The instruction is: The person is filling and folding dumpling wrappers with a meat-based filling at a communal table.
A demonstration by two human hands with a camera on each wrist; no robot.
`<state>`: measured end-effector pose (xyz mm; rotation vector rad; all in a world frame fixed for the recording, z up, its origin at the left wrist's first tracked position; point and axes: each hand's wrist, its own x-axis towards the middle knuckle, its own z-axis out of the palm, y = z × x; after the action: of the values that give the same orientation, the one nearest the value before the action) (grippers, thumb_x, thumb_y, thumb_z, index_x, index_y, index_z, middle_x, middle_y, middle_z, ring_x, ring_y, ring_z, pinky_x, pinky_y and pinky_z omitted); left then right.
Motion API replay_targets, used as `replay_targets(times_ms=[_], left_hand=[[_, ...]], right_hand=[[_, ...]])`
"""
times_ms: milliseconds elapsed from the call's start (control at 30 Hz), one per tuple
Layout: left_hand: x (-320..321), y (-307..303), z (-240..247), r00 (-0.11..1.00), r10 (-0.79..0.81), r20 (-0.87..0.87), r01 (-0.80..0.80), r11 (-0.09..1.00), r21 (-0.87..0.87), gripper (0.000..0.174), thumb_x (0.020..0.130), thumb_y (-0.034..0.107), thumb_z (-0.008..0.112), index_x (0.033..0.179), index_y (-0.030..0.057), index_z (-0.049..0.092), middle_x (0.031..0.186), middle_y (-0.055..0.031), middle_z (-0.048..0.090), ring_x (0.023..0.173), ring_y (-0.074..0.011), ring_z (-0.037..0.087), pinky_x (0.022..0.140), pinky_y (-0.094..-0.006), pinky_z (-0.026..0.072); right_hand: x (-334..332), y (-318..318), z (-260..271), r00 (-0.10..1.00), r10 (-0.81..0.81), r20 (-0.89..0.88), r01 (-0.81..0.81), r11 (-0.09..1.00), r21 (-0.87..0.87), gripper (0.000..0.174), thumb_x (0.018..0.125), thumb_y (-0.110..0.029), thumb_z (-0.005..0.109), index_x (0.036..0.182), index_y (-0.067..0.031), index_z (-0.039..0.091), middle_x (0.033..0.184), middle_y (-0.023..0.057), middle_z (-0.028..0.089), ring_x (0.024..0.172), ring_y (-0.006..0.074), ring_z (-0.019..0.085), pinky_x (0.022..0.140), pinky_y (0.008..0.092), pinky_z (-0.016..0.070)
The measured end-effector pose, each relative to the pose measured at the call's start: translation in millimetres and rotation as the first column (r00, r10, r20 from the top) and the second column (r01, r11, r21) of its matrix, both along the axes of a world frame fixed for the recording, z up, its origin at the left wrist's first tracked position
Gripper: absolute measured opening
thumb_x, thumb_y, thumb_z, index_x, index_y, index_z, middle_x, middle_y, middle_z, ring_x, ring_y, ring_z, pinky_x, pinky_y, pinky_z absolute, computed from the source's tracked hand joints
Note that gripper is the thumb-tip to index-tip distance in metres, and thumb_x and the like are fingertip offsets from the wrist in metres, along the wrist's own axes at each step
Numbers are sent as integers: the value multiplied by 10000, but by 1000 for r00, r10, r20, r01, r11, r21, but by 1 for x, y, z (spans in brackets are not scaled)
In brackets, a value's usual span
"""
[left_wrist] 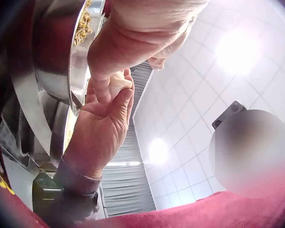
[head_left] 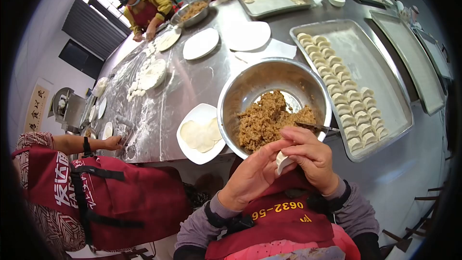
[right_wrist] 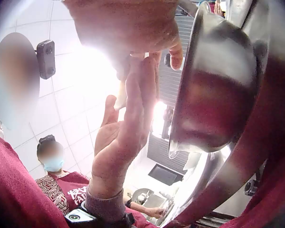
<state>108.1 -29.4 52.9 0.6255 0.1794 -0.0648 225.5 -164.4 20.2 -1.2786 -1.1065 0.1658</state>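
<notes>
sealing this dumpling (head_left: 282,162) seems to be my step. at left, wrappers (head_left: 198,136) lie on a plate (head_left: 205,110); then my left hand (head_left: 252,173) and right hand (head_left: 312,161) both pinch the dumpling between them, on the near side of the bowl (head_left: 250,79). next likely calls for even pressure along its edge. at right, shaped dumplings (head_left: 353,110) line the tray (head_left: 368,62).

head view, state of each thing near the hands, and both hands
Dumpling, folded, seal partly hidden
Left hand, holding dumpling
Right hand, pinching dumpling
Metal bowl, partly filled
Filling, heaped
Utensil, resting across bowl rim
Tray, partly filled with finished-shape dumplings
Wrapper plate, holding overlapping wrappers
</notes>
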Motion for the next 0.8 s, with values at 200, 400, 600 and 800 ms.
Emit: replay_targets(times_ms=[200,400,600,800], left_hand=[[2,2,-9,999,-39,36,42,997,-64,472,1008,317,362,1351,-6,375,1236,-93,514,1097,-161,532,968,-319,431],[7,-4,-3,1000,-2,20,3,998,-56,504,1004,344,365,1368,-6,346,1289,-85,479,1136,-164,514,995,-318,412],[5,3,-6,996,-31,79,37,996,-77,538,1000,360,369,1397,3,302,1327,-103,455,1193,-178,480,1015,-326,392],[8,8,7,998,-41,57,42,999,-15,556,999,350,370,1438,40,229,1372,-150,415,1221,-213,461,1027,-337,369]], right_hand=[[-8,-1,8,987,-67,-148,62,997,-34,250,828,-90,640,1067,-18,657,1208,188,588,1133,334,551,980,395,395],[-2,-2,-13,983,-142,115,143,990,6,296,856,-150,619,1119,-16,632,1220,213,570,1140,359,536,972,402,400],[-5,-3,-6,980,-167,112,174,983,-52,443,768,-182,724,1166,-26,606,1284,216,519,1162,371,510,978,406,393],[6,-10,25,997,34,68,-10,944,-330,447,722,-100,713,1160,-112,628,1339,220,459,1227,357,451,1006,401,361]])
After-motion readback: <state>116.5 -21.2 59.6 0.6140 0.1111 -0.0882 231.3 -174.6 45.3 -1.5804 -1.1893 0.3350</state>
